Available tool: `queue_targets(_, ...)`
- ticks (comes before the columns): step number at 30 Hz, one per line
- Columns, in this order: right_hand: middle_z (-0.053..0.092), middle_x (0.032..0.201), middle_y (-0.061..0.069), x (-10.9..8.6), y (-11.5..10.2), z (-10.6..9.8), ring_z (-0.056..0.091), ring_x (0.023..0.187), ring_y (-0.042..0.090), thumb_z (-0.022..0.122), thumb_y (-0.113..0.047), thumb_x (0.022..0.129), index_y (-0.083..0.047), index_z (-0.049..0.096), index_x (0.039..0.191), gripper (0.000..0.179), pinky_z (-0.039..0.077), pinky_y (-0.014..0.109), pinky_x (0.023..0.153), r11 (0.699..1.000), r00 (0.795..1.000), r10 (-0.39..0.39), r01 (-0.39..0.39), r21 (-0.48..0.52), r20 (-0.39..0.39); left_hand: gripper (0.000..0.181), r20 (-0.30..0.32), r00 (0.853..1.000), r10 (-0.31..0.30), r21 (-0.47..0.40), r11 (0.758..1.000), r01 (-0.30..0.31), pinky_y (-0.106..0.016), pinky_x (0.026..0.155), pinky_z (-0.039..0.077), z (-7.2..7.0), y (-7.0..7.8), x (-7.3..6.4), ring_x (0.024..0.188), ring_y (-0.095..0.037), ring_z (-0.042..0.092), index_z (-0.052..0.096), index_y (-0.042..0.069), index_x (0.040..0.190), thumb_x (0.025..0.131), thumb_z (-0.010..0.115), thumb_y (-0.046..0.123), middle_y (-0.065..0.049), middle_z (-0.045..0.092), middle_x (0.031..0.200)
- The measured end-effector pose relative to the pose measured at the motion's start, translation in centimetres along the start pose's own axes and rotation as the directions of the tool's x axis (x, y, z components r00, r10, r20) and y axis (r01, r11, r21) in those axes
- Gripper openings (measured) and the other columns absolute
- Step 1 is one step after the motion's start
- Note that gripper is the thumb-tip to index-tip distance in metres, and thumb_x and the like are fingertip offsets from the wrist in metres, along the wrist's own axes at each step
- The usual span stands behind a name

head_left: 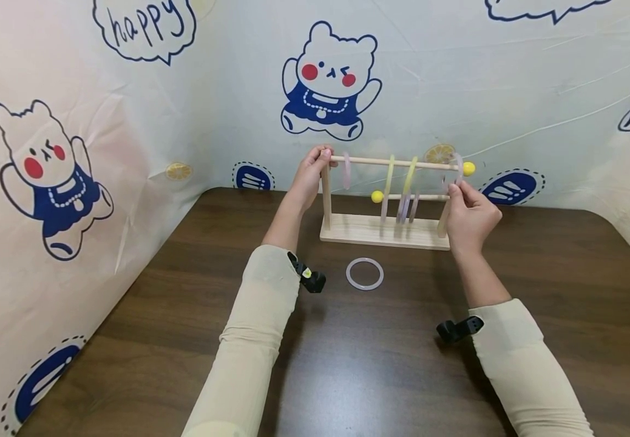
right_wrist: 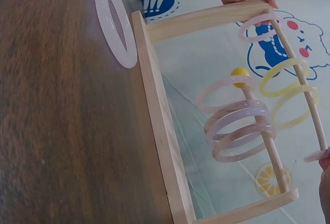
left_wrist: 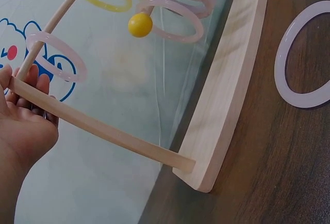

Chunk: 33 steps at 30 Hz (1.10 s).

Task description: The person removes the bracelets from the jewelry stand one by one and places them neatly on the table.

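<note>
A wooden bangle stand (head_left: 386,233) has an upper rod and a shorter lower rod. With its fingers and thumb, my left hand (head_left: 311,176) grips the top of the left post, where the upper rod meets it. My right hand (head_left: 473,218) pinches a pale bangle (head_left: 459,161) around the upper rod's right end, beside a yellow ball (head_left: 469,169). Further left on that rod hang two yellow bangles (head_left: 411,175) and a pink bangle (head_left: 346,175). Several pink and purple bangles (right_wrist: 234,114) hang on the lower rod, which ends in another yellow ball (right_wrist: 240,75).
A pale lavender bangle (head_left: 365,288) lies flat on the brown table (head_left: 359,364) in front of the stand. Close behind the stand is a cloth backdrop (head_left: 227,109) with printed bears. Black cameras (head_left: 312,280) are strapped to both sleeves.
</note>
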State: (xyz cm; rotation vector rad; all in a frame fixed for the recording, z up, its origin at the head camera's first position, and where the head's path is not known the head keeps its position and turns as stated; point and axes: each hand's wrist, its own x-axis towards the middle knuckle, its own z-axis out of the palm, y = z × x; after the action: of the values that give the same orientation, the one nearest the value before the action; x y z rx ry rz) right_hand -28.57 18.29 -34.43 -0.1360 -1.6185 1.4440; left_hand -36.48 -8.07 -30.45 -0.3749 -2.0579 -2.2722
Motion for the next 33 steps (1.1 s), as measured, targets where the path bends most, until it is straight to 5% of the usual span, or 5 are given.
queue_targets(33, 0.069, 0.089, 0.012, 0.78, -0.08, -0.24, 0.061, 0.068, -0.001, 0.072, -0.010, 0.080, 0.001, 0.072, 0.091, 0.015, 0.046, 0.013, 0.063, 1.000, 0.999, 0.021, -0.021, -0.008, -0.025, 0.017, 0.001, 1.000, 0.002, -0.012, 1.000, -0.002, -0.032, 0.096, 0.030, -0.02, -0.13, 0.15, 0.099, -0.017, 0.050, 0.053, 0.011, 0.106, 0.099, 0.042, 0.022, 0.000, 0.051, 0.101)
